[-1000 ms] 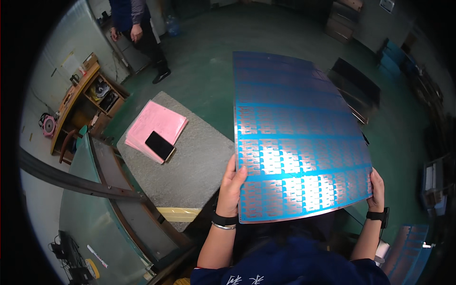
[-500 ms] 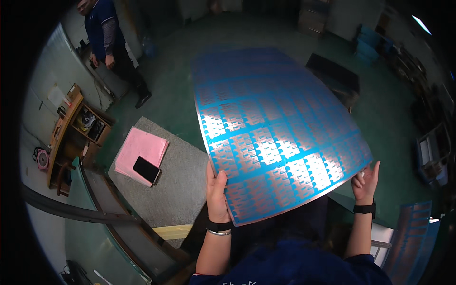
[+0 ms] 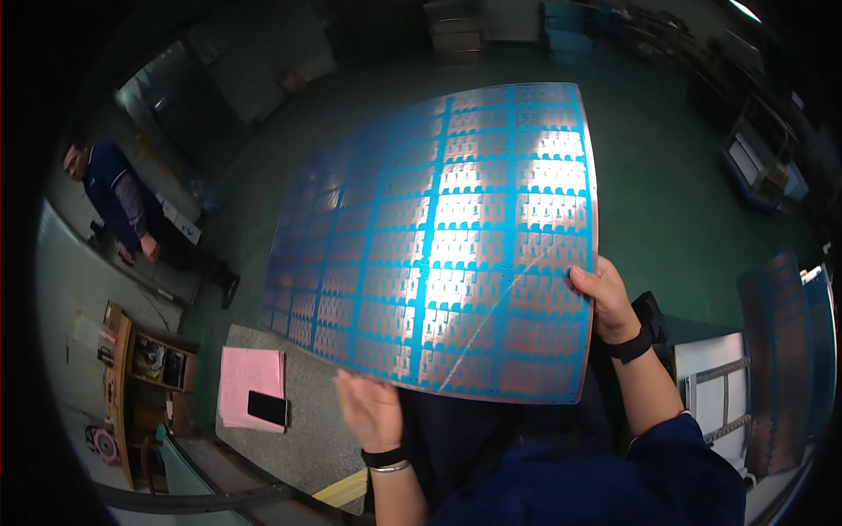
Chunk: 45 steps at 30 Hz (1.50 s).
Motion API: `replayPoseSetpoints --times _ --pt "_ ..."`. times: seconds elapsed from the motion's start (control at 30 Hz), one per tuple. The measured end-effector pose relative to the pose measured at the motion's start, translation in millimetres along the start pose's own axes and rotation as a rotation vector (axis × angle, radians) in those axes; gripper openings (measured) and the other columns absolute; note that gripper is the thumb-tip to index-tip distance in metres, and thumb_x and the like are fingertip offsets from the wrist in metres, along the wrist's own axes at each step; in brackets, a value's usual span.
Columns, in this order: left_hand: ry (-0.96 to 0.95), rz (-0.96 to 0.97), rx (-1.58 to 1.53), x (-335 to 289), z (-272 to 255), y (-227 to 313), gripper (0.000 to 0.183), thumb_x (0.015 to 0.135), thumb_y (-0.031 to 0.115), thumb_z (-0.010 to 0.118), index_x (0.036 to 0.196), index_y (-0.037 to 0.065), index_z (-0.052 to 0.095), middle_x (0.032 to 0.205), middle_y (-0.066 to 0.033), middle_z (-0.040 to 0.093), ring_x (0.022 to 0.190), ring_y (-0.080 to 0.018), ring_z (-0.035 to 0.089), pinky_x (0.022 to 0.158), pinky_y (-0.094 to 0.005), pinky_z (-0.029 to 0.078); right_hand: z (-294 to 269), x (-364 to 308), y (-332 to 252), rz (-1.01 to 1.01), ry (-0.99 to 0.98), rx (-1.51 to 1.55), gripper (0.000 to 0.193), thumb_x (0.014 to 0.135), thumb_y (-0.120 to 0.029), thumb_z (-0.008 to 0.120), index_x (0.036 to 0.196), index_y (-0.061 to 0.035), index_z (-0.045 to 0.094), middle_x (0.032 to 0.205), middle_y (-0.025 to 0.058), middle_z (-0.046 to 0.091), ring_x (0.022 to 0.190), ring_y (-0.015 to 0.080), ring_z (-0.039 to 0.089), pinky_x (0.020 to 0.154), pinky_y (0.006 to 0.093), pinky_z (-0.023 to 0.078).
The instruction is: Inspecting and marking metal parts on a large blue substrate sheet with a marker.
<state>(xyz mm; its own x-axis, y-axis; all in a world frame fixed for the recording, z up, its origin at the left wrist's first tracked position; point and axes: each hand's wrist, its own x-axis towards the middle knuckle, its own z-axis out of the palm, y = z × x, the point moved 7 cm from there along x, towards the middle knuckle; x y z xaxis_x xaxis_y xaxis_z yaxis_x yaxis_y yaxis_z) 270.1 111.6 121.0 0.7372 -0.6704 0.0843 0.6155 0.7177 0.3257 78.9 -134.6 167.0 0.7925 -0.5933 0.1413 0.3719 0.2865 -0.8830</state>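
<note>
A large thin circuit board panel (image 3: 377, 254), blue with rows of shiny coppery patterns, is held up in front of me, slightly bowed. A pale diagonal streak of reflected light crosses its near right part. My right hand (image 3: 610, 302) grips its right edge, thumb on the upper face and the other fingers hidden behind. At the near left edge is my left hand (image 3: 373, 416), slightly blurred, its fingers stretched out against or just under the rim; I cannot tell whether they bear the panel. Both wrists wear black bands.
Pink sheets (image 3: 250, 381) with a black phone (image 3: 267, 408) on them lie on a grey table (image 3: 307, 451) at the left. Another person (image 3: 127, 202) stands at the far left. More coppery panels (image 3: 776, 359) stand at right by a white rack (image 3: 715, 386). A cart (image 3: 763, 158) is farther back.
The panel has turned, its far end swinging left. My right hand has closed on the right edge; my left has let go of the left side and lies at the near edge. The view has shifted.
</note>
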Motion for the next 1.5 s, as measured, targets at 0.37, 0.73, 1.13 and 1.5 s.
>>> replayPoseSetpoints --times 0.37,0.73,1.13,1.5 --pt "0.094 0.072 0.057 -23.3 -46.7 22.7 0.024 0.089 0.006 0.046 0.111 -0.003 0.046 0.106 -0.0156 0.056 0.094 -0.0201 0.056 0.083 -0.0333 0.049 -61.4 8.2 7.4 -0.032 0.103 0.003 0.03 0.089 -0.022 0.048 0.102 0.0032 0.056 0.092 0.0087 0.062 0.079 0.0104 0.06 0.069 0.0229 0.049" --pt "0.124 0.11 0.23 -26.6 -19.7 26.3 0.03 0.089 0.006 0.047 0.118 -0.003 0.042 0.117 -0.0179 0.051 0.106 -0.0222 0.051 0.091 -0.0361 0.045 -73.6 8.4 19.6 -0.056 0.148 0.001 0.036 0.09 -0.024 0.047 0.113 0.0037 0.052 0.096 0.0076 0.061 0.08 0.0094 0.059 0.071 0.0212 0.048" --pt "0.123 0.093 0.2 -25.8 -18.0 24.0 0.03 0.09 0.006 0.046 0.118 -0.005 0.041 0.118 -0.0198 0.05 0.105 -0.023 0.052 0.09 -0.0354 0.046 -77.1 8.4 21.4 -0.047 0.165 0.018 0.037 0.09 -0.026 0.048 0.113 0.0025 0.052 0.094 0.0071 0.062 0.077 0.0086 0.06 0.068 0.0201 0.048" --pt "0.133 0.095 0.148 -24.3 -28.7 32.3 0.038 0.089 0.005 0.047 0.123 -0.005 0.035 0.123 -0.0214 0.045 0.111 -0.026 0.048 0.094 -0.0416 0.043 -77.8 8.7 24.6 -0.037 0.174 0.04 0.038 0.09 -0.026 0.048 0.113 0.0038 0.051 0.096 0.0081 0.061 0.08 0.0094 0.059 0.07 0.0216 0.048"
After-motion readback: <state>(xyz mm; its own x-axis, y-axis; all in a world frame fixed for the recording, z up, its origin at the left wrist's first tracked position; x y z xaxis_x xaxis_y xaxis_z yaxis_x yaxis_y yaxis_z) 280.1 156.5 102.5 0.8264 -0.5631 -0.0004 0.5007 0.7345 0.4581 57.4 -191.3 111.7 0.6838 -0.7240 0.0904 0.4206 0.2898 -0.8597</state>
